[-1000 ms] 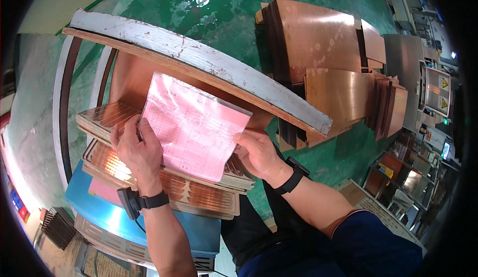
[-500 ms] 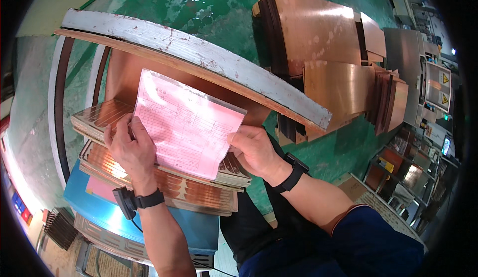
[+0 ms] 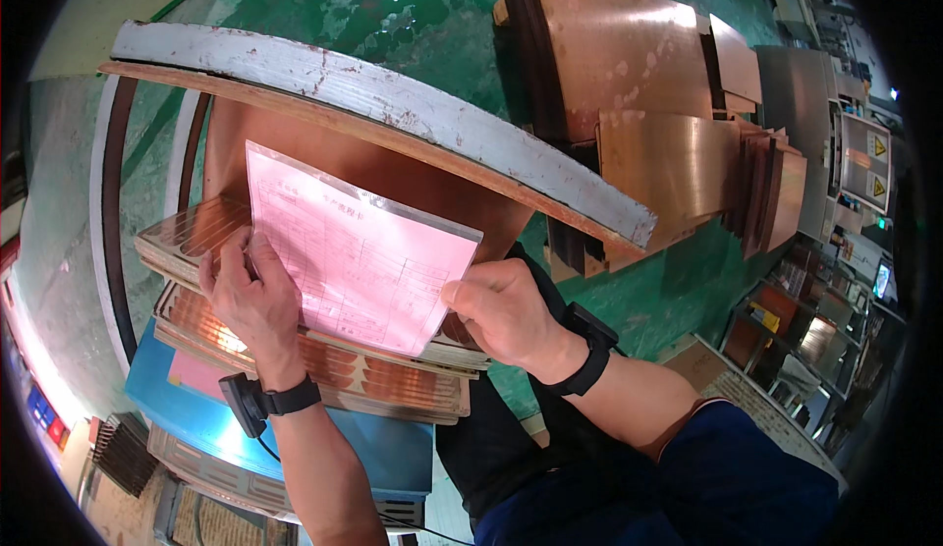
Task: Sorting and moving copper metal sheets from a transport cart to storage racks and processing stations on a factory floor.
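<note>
A pink printed sheet in a clear plastic sleeve (image 3: 359, 251) is tilted up above a stack of copper-patterned panels (image 3: 383, 374). My right hand (image 3: 506, 310) pinches its right edge between thumb and fingers. At the sheet's left edge is my left hand (image 3: 257, 296), its fingers curled and its thumb against the sleeve; the fingertips are partly hidden. Under that hand lie the upper panels (image 3: 192, 232), with flat grey-brown edges. Both wrists wear black straps with small devices.
A worn white-painted rack beam (image 3: 393, 104) crosses beyond the sheet, with a copper sheet (image 3: 231, 143) behind. Below the panels is a blue board (image 3: 157, 379). Large copper sheet stacks (image 3: 629, 55) stand at the right on green floor (image 3: 442, 16). A shelf of parts (image 3: 805, 340) is farther right.
The pink sheet's upper left corner has shifted left and the sheet now faces me more flatly. Both hands keep nearly the same places, the left one slightly farther left.
</note>
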Available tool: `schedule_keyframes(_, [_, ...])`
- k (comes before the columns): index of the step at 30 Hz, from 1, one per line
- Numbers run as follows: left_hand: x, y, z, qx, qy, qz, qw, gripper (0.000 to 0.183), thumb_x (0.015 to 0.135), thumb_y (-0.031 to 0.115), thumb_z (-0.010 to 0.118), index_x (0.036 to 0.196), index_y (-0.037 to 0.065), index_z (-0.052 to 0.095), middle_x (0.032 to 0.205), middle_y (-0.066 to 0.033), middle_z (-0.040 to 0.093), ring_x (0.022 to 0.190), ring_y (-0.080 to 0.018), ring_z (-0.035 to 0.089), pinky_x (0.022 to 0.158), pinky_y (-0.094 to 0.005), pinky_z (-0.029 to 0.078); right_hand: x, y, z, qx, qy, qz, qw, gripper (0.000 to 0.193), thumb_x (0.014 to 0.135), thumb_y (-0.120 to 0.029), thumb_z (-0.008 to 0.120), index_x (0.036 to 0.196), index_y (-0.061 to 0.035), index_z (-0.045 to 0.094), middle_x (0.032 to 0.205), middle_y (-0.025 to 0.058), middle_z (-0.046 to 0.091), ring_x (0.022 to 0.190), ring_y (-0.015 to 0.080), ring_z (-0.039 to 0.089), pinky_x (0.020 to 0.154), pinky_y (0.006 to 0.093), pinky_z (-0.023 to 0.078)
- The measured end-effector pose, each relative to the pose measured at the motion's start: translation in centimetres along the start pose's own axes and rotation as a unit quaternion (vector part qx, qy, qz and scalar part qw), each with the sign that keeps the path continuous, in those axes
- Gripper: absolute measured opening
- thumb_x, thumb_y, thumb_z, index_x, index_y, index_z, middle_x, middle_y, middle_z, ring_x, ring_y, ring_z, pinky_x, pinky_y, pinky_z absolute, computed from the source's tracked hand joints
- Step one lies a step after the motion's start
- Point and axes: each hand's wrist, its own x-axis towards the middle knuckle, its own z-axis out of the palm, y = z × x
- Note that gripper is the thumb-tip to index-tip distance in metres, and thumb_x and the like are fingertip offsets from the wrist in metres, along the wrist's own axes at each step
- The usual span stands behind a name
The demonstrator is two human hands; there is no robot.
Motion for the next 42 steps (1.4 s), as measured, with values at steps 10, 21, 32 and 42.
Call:
schedule_keyframes(10, [0.3, 0.2, 0.3, -0.004, 0.014, 0.002, 1.000, 0.016, 0.091, 0.016, 0.059, 0.092, 0.002, 0.066, 0.075, -0.0122, 0.068, 0.073, -0.0277, 0.065, 0.098, -0.0418, 0.041, -0.4, -0.8, 0.6, 0.027, -0.013, 0.002, 1.000, 0.025, 0.094, -0.014, 0.057, 0.089, 0.0081, 0.068, 0.082, 0.0020, 0.066, 0.078, 0.0056, 0.054, 0.069, 0.0233, 0.046])
schedule_keyframes(21, [0.3, 0.3, -0.1, -0.006, -0.030, -0.021, 0.999, 0.016, 0.090, 0.015, 0.059, 0.094, 0.002, 0.066, 0.078, -0.0135, 0.069, 0.076, -0.0285, 0.065, 0.099, -0.0428, 0.040, -0.4, -0.7, 0.5, 0.021, -0.013, 0.003, 1.000, 0.026, 0.095, -0.013, 0.054, 0.090, 0.0087, 0.067, 0.083, 0.0021, 0.066, 0.078, 0.0055, 0.055, 0.069, 0.0232, 0.045])
schedule_keyframes(32, [0.4, -0.8, 0.0, -0.048, -0.016, -0.029, 0.998, 0.014, 0.086, 0.014, 0.061, 0.095, 0.004, 0.067, 0.075, -0.0143, 0.067, 0.072, -0.0288, 0.065, 0.097, -0.0419, 0.042, 0.3, 0.1, 0.3, -0.133, -0.106, -0.014, 0.985, 0.042, 0.085, -0.020, 0.069, 0.119, 0.0032, 0.057, 0.106, 0.0086, 0.064, 0.096, 0.0149, 0.060, 0.085, 0.0278, 0.047])
schedule_keyframes(42, [2.1, 0.3, -2.0, -0.114, 0.052, -0.035, 0.992, 0.026, 0.082, 0.012, 0.064, 0.105, 0.000, 0.060, 0.096, -0.0167, 0.062, 0.092, -0.0318, 0.060, 0.102, -0.0447, 0.037, 0.3, 0.1, 4.4, -0.592, -0.131, 0.032, 0.795, 0.083, 0.072, -0.036, 0.072, 0.137, 0.0004, 0.037, 0.115, 0.0242, 0.060, 0.106, 0.0419, 0.059, 0.092, 0.0438, 0.048])
